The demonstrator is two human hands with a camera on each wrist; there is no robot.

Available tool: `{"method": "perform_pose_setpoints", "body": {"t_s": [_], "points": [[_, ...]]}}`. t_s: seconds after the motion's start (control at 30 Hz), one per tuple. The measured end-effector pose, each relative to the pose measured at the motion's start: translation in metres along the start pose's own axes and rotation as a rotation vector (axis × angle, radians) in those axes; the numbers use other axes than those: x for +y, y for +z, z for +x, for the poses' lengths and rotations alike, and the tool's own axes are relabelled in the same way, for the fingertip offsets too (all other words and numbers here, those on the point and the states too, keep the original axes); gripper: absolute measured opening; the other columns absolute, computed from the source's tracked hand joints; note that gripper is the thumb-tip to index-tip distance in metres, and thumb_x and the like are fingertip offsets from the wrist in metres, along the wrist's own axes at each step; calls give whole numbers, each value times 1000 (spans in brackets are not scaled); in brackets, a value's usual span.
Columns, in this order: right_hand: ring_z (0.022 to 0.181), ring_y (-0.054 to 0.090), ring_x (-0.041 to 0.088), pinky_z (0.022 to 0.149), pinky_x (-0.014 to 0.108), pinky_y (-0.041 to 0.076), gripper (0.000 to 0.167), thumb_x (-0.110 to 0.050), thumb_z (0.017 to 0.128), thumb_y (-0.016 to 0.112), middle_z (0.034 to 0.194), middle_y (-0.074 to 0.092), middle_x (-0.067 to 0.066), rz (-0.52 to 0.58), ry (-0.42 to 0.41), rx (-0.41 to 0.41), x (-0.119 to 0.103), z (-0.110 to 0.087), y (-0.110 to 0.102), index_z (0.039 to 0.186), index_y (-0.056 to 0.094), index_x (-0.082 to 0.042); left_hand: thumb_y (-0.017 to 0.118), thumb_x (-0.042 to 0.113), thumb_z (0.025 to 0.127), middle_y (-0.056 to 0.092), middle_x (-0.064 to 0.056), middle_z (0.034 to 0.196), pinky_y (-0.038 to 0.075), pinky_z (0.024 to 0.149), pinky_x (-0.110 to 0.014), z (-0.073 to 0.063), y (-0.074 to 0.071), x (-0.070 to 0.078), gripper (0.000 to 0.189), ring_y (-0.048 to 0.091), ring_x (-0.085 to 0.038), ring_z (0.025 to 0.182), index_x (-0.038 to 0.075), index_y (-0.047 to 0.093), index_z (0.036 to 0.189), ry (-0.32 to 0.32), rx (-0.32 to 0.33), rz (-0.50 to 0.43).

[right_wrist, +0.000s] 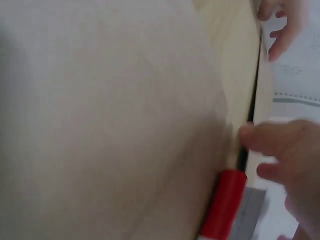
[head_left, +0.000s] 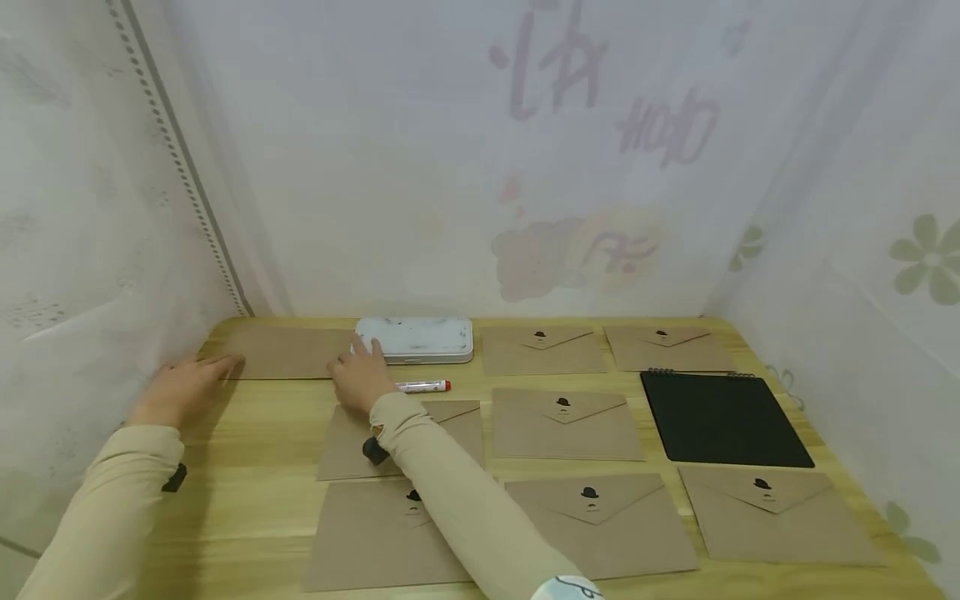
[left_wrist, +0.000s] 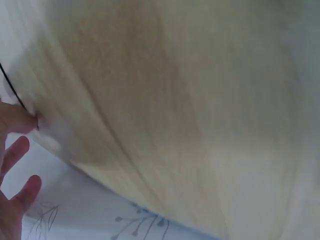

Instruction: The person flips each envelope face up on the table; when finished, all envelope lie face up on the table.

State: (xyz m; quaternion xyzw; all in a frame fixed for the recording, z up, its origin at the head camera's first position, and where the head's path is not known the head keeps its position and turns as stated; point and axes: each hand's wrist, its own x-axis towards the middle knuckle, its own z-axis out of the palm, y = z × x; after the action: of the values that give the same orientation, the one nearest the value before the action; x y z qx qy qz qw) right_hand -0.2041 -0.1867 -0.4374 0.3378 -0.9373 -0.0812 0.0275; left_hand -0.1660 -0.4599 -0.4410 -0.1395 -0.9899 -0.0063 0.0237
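Observation:
A plain brown envelope lies flat at the table's back left, no flap or print showing. My left hand touches its left end; the left wrist view shows the thumb at the near edge and other fingers spread. At the opposite end, my right hand rests its fingertips on the near right corner, beside a white case. Just right of that hand lies a white marker with a red cap, partly hidden by the hand.
Several brown envelopes printed with a black hat, such as the middle one, lie in rows. Two are partly under my right forearm. A black spiral notebook lies at the right. Pale curtains hang behind and at both sides.

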Motion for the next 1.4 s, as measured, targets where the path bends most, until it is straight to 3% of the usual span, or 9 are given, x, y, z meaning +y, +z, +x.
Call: {"method": "perform_pose_setpoints", "body": {"t_s": [0.07,0.3,0.5,0.67,0.77,0.9,1.0,1.17,1.4], "points": [[139,13,22,107,47,21,36,-34,96,48,135,47,-12,-20,27,-16,-4,-1,5,132,52,-33,55,-4,86,47,-29,128,37,79,-67,-1,7,1,43,44,-54,107,-6,47,129,-7,-24,6],[134,29,16,106,41,25,28,-23,96,52,122,58,-12,-22,-6,115,3,1,15,121,62,-31,66,-14,72,64,-26,96,47,69,-56,4,12,4,37,60,-44,83,-5,62,107,95,164,8],[131,33,13,108,41,23,24,-24,95,54,121,58,-11,70,-45,121,6,0,16,112,68,-33,68,-8,73,66,-23,91,48,70,-54,3,1,0,31,62,-42,78,-4,67,103,103,70,0],[128,37,11,109,40,20,22,-24,94,55,119,58,-11,42,-95,132,4,-2,16,109,69,-31,68,1,77,67,-22,90,48,67,-52,-2,-5,0,25,62,-41,77,-4,68,101,89,30,-50],[115,48,8,108,35,23,20,-20,94,55,107,61,-10,11,-147,175,3,-2,19,104,70,-27,66,5,79,67,-22,89,48,63,-51,-6,-5,2,22,62,-39,73,-4,69,100,73,50,-78],[90,55,10,96,28,36,18,-13,92,55,88,61,-6,-14,-198,313,4,0,25,95,71,-21,64,9,80,66,-23,91,48,64,-52,-11,-1,4,25,62,-41,75,-4,68,102,27,74,-134],[84,55,12,85,23,41,17,-9,92,53,86,59,-3,59,-191,386,6,1,26,95,68,-16,65,10,80,66,-24,93,48,67,-53,-16,2,4,27,62,-42,80,-5,67,103,0,84,-174],[90,52,11,79,20,42,18,-11,98,45,98,54,0,331,-123,381,4,-1,21,101,62,-12,68,5,79,67,-21,88,50,65,-49,-31,4,4,19,64,-36,74,-4,70,95,26,175,-187],[98,54,12,84,26,40,21,-23,102,36,98,61,-3,444,-32,483,-4,-2,6,103,55,-14,64,-4,83,65,-27,87,48,59,-50,-49,9,6,13,60,-33,62,-10,68,93,17,333,-238]]}}
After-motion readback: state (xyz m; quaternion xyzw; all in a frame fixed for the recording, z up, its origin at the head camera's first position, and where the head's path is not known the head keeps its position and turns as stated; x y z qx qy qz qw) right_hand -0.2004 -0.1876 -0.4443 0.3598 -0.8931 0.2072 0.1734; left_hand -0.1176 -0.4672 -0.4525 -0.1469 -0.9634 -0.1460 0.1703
